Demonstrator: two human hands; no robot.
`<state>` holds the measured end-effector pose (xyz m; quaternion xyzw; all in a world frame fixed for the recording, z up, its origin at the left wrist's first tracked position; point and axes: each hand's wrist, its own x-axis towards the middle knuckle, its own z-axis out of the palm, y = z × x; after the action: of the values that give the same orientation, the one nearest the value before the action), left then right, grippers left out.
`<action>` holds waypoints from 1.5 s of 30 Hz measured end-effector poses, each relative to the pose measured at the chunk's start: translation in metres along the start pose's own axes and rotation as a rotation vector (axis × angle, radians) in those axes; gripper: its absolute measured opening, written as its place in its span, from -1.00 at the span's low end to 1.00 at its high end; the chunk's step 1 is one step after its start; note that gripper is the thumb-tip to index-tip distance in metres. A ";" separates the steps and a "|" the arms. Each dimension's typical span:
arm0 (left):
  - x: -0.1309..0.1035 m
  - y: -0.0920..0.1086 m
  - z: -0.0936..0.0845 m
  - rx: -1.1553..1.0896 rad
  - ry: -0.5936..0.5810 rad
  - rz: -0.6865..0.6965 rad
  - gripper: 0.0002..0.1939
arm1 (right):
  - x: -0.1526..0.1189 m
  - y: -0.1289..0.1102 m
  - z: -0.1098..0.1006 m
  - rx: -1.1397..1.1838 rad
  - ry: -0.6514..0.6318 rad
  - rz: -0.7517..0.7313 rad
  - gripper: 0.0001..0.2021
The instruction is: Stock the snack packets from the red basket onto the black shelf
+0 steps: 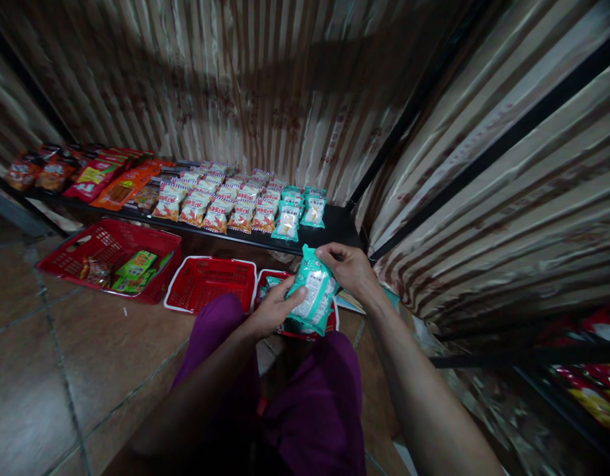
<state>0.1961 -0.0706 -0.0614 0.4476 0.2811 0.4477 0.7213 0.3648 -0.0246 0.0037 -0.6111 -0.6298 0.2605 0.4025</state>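
A teal snack bag (pixel 312 291) is held between my two hands above a small red basket (pixel 333 322). My left hand (pixel 275 307) grips its left side, thumb on the front. At the bag's upper right corner, the thumb and fingers of my right hand (pixel 347 264) pinch the edge. More teal packets lie in the basket, partly hidden by my hands and the bag. On the black shelf (pixel 335 228) in front, smaller teal packets (pixel 288 221) stand at the right end, beside rows of white and orange snack packets (pixel 218 213).
A red basket with white rim (pixel 210 281) and a larger red basket (pixel 161 251) holding green packets (pixel 136 264) stand on the tiled floor. Orange and red bags (pixel 96 173) fill the shelf's left. Black posts and a striped curtain (pixel 265 99) border the shelf.
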 end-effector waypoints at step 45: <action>0.018 0.004 0.002 -0.352 0.367 -0.037 -0.62 | -0.068 0.010 0.034 0.677 -0.043 0.394 -0.60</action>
<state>0.2038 -0.0544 -0.0572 0.2214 0.3331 0.5502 0.7330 0.3375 -0.0843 -0.0362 -0.5474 -0.3871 0.5388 0.5102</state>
